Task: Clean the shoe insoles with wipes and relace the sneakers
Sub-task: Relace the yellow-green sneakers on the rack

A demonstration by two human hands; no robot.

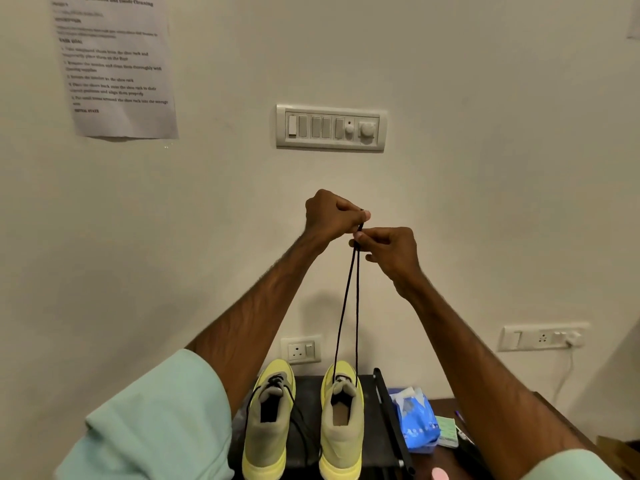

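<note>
Two yellow-and-grey sneakers stand side by side on a black shelf (370, 441), heels toward me. The right sneaker (341, 424) has a black lace (348, 299) running up from its eyelets in two taut strands. My left hand (330, 214) and my right hand (389, 249) are raised in front of the wall and both pinch the lace ends together at the top. The left sneaker (270, 420) has its black lace hanging loose down its side. A blue pack of wipes (417, 422) lies to the right of the shelf.
The wall is close ahead, with a switch panel (330, 128), a socket (301, 349) behind the shoes and another socket plate (542, 337) with a cable at right. A printed sheet (114, 64) hangs upper left. Small papers lie on the brown table (561, 420).
</note>
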